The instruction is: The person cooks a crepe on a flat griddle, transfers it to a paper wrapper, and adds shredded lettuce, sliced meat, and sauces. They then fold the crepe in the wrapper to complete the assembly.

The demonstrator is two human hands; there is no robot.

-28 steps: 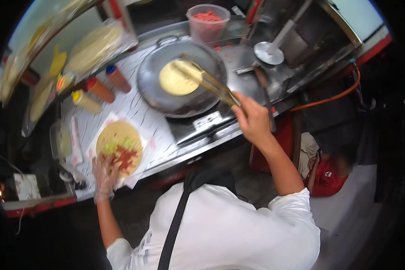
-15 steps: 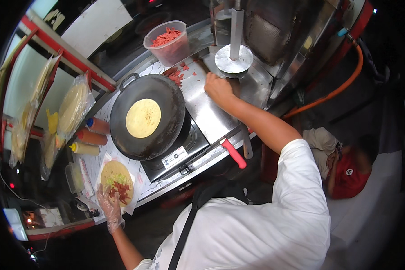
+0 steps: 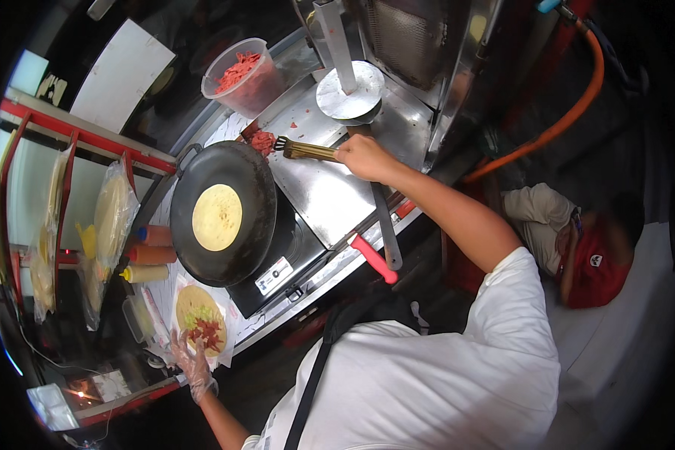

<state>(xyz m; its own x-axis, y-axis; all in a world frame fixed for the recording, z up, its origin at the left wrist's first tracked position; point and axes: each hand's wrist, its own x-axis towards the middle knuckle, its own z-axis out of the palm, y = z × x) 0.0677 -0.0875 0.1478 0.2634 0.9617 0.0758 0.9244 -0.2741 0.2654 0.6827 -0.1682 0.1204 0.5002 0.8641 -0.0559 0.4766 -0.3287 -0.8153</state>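
Note:
My right hand (image 3: 366, 158) is closed round a pair of brass-coloured tongs (image 3: 311, 151) above the steel griddle plate (image 3: 324, 191). Their forked tips point left, close to a small heap of red meat strips (image 3: 262, 142) at the plate's far left edge. In a clear plastic glove, my left hand (image 3: 192, 365) rests with fingers apart at the lower edge of a flatbread (image 3: 190, 297) on white paper. Shredded lettuce (image 3: 200, 315) and red meat strips (image 3: 207, 334) lie on that bread. Another flatbread (image 3: 217, 217) sits on the black domed pan (image 3: 256, 191).
A clear tub of red strips (image 3: 246, 75) stands at the back. Near the plate's front edge are a red-handled knife (image 3: 375, 259) and a long flat metal tool (image 3: 386, 229). Sauce bottles (image 3: 151, 255) stand left of the pan. A seated person (image 3: 592, 251) is at right.
My right hand has swung the tongs round so their tips reach the meat heap. The view has shifted and tilted. My left hand stays by the filled flatbread.

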